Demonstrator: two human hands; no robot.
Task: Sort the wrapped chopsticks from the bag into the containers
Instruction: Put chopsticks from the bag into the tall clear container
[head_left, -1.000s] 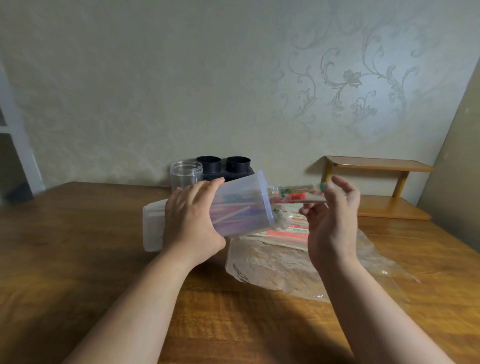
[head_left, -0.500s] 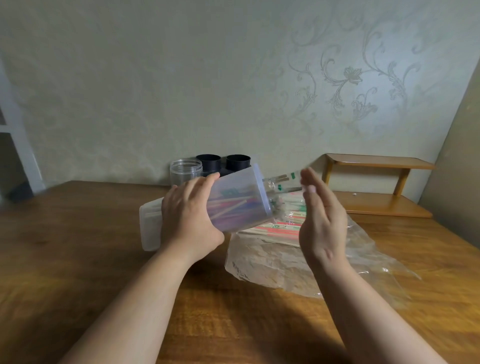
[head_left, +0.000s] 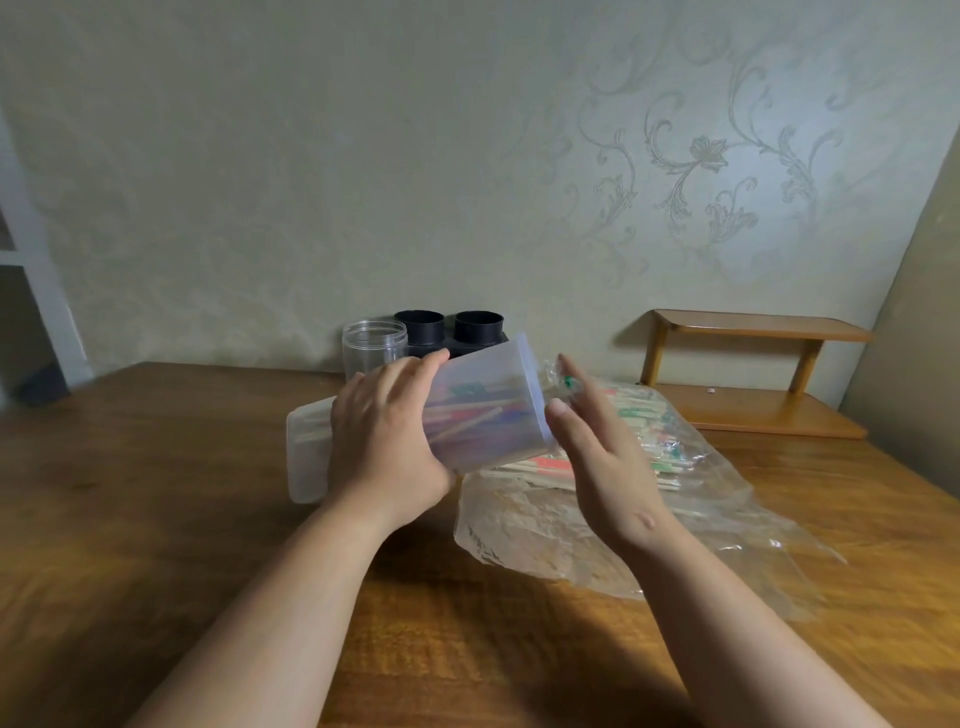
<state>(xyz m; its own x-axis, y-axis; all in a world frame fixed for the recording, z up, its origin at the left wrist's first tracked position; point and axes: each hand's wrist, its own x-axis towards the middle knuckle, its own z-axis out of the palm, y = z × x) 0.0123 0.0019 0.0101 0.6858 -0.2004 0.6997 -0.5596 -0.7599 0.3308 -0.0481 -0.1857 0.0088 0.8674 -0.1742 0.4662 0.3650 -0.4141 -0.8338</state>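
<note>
Two forearms reach in over a wooden table (head_left: 156, 545). On the near side, the left hand (head_left: 387, 441) grips a frosted plastic tub (head_left: 488, 405), fingers and thumb curled round its middle, holding it tipped on its side with the mouth to the right and the base low at the left. Through its cloudy wall show chopsticks (head_left: 467, 418): pale wooden sticks in clear wrappers with red, green and bluish bands, lying lengthwise. The right hand (head_left: 602, 467) stands flat at the tub's mouth, fingers straight and together, holding nothing. A crinkled wrapper end with a green mark pokes out of the mouth above that hand; it may be touching the fingers, but blur hides this. Under and behind the right hand a crumpled clear bag (head_left: 597, 540) lies on the table with more wrapped chopsticks inside, red and green bands showing. Farther back stand a clear jar (head_left: 374, 343) and a black twin holder (head_left: 449, 327) side by side, then a wooden shelf (head_left: 758, 332) against the patterned wall (head_left: 467, 156).
</note>
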